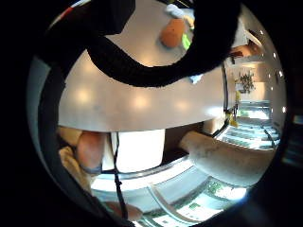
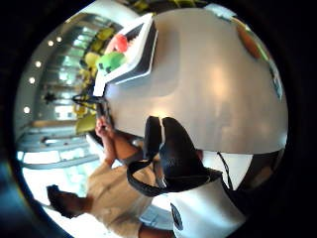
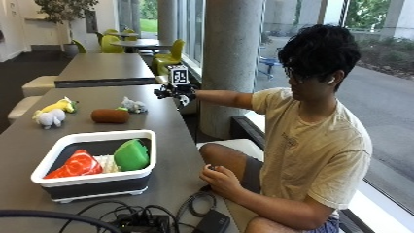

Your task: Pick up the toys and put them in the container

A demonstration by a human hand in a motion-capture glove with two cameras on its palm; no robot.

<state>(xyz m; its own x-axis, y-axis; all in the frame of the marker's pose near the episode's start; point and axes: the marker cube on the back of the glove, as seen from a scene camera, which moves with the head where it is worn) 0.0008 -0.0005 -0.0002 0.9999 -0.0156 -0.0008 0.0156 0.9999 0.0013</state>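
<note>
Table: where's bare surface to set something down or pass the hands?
Bare: the table strip between the container and the brown toy, and along the person-side edge. Crowded: the far end by the white-yellow plush and grey toy; cables by the container.

No text, label or number reads clearly on anything, as far as these views show.

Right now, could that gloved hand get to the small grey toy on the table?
Probably yes. The gloved right hand hovers above the table's edge a little way from the grey toy, with nothing between them. The brown toy lies beside the grey one, not in the way.
</note>
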